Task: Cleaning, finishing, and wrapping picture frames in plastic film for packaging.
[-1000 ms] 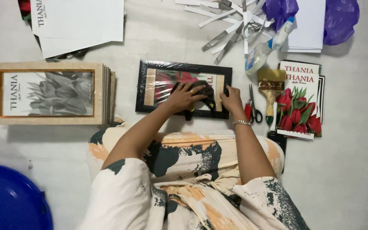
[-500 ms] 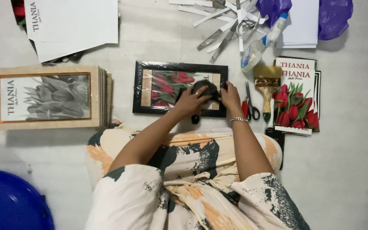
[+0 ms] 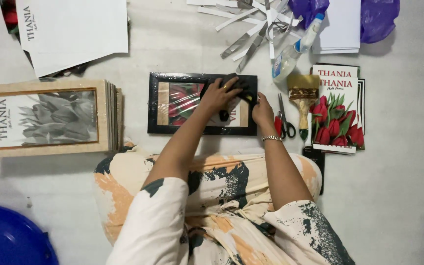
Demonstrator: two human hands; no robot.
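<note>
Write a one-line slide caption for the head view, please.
Left hand presses a black cloth on a black frame; right hand steadies it.

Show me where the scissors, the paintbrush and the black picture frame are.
Scissors (image 3: 284,120), head view, on the blades just above the red handles.
Paintbrush (image 3: 304,93), head view, on the metal band under the bristles.
Black picture frame (image 3: 153,105), head view, on its left border.

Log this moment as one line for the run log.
left hand: pressing dark cloth on black picture frame | right hand: steadying frame edge | scissors: beside
</note>
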